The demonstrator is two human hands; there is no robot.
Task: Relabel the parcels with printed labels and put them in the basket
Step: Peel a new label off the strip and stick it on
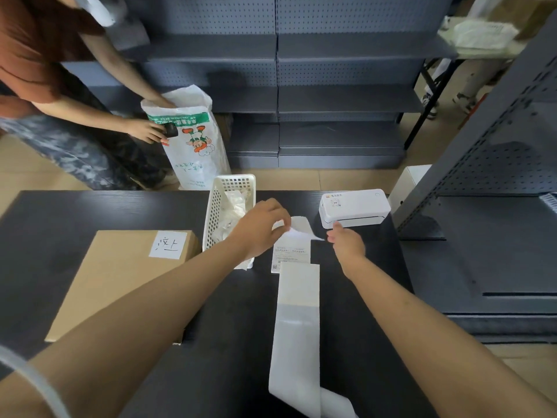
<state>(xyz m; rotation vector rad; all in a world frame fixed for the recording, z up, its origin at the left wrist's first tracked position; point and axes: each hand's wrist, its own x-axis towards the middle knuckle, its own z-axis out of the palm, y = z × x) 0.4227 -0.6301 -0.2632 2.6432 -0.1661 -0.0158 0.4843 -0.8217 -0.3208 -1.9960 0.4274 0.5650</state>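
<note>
Our left hand pinches the label by its corner; right hand fingers loosely curled, holding nothing. Risk: label curls, sticks to itself.

Left hand pinches a peeling label near the tabletop's far edge, between basket and printer; right hand hovers beside it.

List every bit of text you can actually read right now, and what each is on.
"上", after a character I can't make out: handwritten white slip on cardboard box.
Printed label: too small.
Label printer logo: blurred.
Woven sack, green banner: unreadable.
</note>
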